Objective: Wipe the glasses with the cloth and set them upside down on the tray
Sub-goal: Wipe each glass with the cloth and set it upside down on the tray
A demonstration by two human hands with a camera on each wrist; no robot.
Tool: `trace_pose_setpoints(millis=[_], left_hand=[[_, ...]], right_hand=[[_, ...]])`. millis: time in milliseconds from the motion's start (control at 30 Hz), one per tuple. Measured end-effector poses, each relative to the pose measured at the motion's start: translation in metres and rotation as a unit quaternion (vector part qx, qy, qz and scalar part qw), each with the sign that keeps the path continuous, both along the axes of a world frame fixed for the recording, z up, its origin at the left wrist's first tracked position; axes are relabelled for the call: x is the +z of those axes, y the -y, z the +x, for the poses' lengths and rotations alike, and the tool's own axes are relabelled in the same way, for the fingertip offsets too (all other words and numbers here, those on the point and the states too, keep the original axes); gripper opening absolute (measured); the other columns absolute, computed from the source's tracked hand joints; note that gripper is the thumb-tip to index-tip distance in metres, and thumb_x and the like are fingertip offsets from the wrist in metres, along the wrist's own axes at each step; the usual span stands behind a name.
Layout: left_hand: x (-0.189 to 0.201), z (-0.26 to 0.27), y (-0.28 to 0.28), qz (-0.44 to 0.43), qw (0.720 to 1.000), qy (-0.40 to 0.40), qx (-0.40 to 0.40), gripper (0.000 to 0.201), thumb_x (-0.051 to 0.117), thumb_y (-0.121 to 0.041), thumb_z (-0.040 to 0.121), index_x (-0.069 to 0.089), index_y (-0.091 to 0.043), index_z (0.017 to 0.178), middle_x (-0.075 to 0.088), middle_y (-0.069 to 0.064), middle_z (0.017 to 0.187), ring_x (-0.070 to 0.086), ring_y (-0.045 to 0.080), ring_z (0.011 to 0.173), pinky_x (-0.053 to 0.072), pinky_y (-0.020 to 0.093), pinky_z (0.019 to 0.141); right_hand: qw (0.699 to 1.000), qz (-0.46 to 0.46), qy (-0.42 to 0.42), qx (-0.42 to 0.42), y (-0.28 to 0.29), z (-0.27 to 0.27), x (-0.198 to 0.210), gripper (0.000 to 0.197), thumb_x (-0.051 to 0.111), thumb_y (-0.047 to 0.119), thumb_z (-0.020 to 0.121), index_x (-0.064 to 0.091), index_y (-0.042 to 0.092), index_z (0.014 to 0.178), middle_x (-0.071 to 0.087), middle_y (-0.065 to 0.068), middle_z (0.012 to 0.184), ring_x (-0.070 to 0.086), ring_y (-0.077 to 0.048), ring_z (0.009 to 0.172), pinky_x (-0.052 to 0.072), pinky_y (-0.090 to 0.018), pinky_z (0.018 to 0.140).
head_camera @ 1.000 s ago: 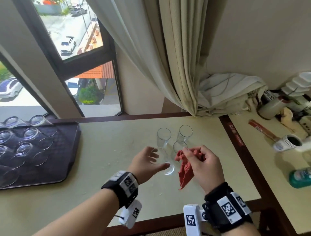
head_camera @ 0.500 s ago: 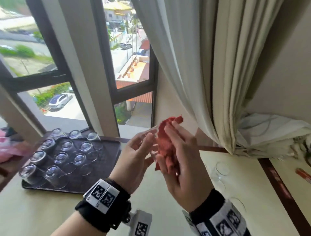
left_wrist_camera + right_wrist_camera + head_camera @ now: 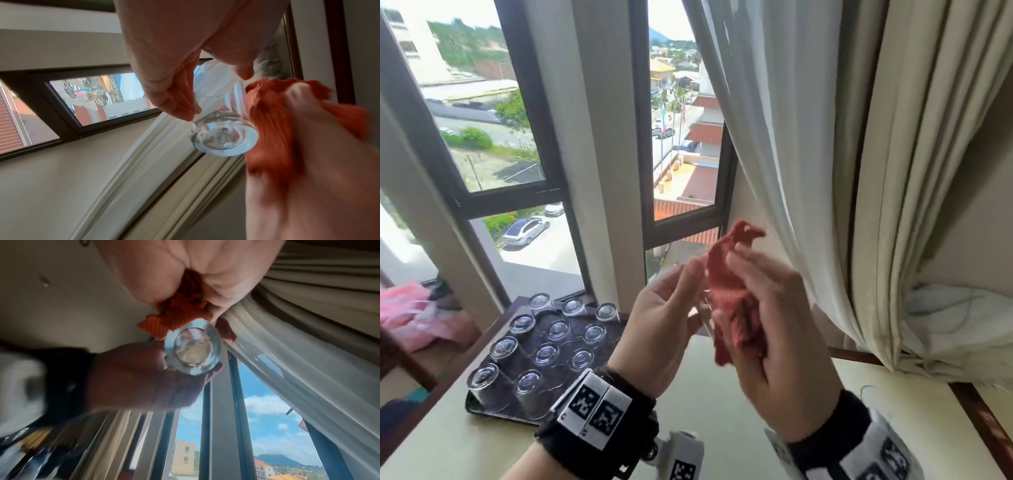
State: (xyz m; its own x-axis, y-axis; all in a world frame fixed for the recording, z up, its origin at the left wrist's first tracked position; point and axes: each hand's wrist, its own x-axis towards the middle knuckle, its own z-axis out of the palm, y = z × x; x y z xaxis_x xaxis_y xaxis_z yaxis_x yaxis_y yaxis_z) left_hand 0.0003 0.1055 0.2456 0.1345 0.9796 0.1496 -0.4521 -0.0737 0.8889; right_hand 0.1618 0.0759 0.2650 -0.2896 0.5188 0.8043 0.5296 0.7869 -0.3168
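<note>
Held up over the bench [image 3: 722, 421], a small glass [image 3: 222, 123] is pinched by left hand [image 3: 664, 329] fingers [image 3: 174, 100] as the right hand [image 3: 767, 342] grips a red cloth [image 3: 729, 298] against it. Slick, breakable: hold its sides. Beyond, upturned glasses fill the tray [image 3: 493, 409].

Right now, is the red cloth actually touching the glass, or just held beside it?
Touching. The left wrist view shows the red cloth pressed against the side of the glass, no gap between them, with the right hand behind the cloth.
</note>
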Motion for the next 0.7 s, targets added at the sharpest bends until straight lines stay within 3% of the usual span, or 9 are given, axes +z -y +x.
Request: trace_pose_setpoints(millis=[67,133,200,300,333,433,500,633,700], left_hand=[[0.008,-0.012,-0.006,0.003,1.0,-0.006,0.017,0.083,0.081,-0.068,0.078,0.069,-0.007,0.132,0.074,0.02,0.119,0.071,0.035,0.108,0.059,0.045,0.095],[0.013,-0.02,-0.01,0.004,0.999,-0.023,0.042,0.091,0.084,-0.076,0.068,0.071,-0.012,0.132,0.075,0.022,0.122,0.071,0.04,0.112,0.058,0.05,0.102],[0.015,-0.024,-0.011,0.009,0.998,-0.035,0.049,0.09,0.084,-0.079,0.063,0.075,-0.015,0.126,0.077,0.019,0.117,0.072,0.03,0.102,0.06,0.042,0.096],[0.018,-0.021,-0.009,0.018,0.998,-0.046,0.044,0.073,0.072,-0.067,0.082,0.072,-0.01,0.128,0.078,0.017,0.112,0.071,0.027,0.097,0.061,0.034,0.089],[0.019,-0.019,-0.008,0.018,0.998,-0.046,0.044,0.069,0.067,-0.061,0.085,0.071,-0.008,0.129,0.078,0.018,0.112,0.071,0.032,0.099,0.061,0.038,0.092],[0.019,-0.016,-0.007,0.024,0.998,-0.042,0.031,0.069,0.063,-0.058,0.09,0.068,-0.006,0.134,0.074,0.026,0.121,0.063,0.055,0.118,0.049,0.063,0.111],[0.02,-0.018,-0.009,0.021,0.999,-0.036,0.033,0.07,0.065,-0.061,0.088,0.07,-0.007,0.132,0.073,0.026,0.121,0.067,0.049,0.119,0.047,0.063,0.114],[0.015,-0.027,-0.015,0.015,0.998,-0.038,0.044,0.091,0.079,-0.077,0.072,0.069,-0.011,0.134,0.076,0.019,0.121,0.073,0.034,0.11,0.058,0.042,0.101],[0.015,-0.025,-0.013,0.008,0.999,-0.024,0.036,0.088,0.078,-0.073,0.076,0.068,-0.008,0.135,0.074,0.023,0.122,0.071,0.036,0.107,0.059,0.041,0.1]], right_hand=[[0.999,0.009,0.026,0.019,0.011,-0.003,-0.016,0.048,0.058,0.019,0.1,0.048,0.003,0.145,0.042,-0.011,0.153,0.044,-0.017,0.146,0.043,-0.024,0.115],[0.999,-0.01,-0.015,0.036,0.014,-0.003,-0.029,0.046,0.059,0.014,0.099,0.05,0.004,0.143,0.044,-0.01,0.151,0.049,-0.01,0.14,0.048,-0.018,0.107],[0.994,-0.05,-0.088,0.037,0.003,-0.003,-0.032,0.041,0.057,0.012,0.1,0.052,0.005,0.139,0.05,-0.007,0.143,0.059,-0.004,0.123,0.056,-0.021,0.095],[0.979,-0.117,-0.163,0.03,-0.016,-0.006,-0.013,0.038,0.054,0.028,0.105,0.05,0.013,0.141,0.061,-0.014,0.123,0.07,-0.014,0.087,0.062,-0.033,0.069],[0.981,-0.106,-0.159,0.022,-0.019,-0.007,-0.003,0.04,0.054,0.03,0.105,0.05,0.012,0.141,0.061,-0.014,0.123,0.071,-0.017,0.089,0.062,-0.032,0.071],[0.996,-0.012,-0.088,0.0,-0.016,-0.012,0.012,0.041,0.059,0.015,0.101,0.054,-0.002,0.138,0.053,-0.006,0.141,0.06,-0.022,0.129,0.052,-0.032,0.106],[0.999,0.017,-0.025,0.017,-0.007,-0.014,0.005,0.039,0.055,0.015,0.103,0.054,-0.002,0.138,0.05,-0.01,0.145,0.051,-0.021,0.139,0.045,-0.029,0.114],[0.999,-0.011,-0.032,0.019,0.0,-0.006,-0.024,0.039,0.057,0.017,0.1,0.057,0.001,0.136,0.053,-0.008,0.14,0.055,-0.017,0.132,0.047,-0.024,0.11],[0.993,-0.064,-0.098,0.011,-0.008,-0.005,-0.021,0.036,0.057,0.019,0.101,0.057,0.007,0.134,0.059,-0.003,0.127,0.067,-0.014,0.106,0.059,-0.029,0.09]])
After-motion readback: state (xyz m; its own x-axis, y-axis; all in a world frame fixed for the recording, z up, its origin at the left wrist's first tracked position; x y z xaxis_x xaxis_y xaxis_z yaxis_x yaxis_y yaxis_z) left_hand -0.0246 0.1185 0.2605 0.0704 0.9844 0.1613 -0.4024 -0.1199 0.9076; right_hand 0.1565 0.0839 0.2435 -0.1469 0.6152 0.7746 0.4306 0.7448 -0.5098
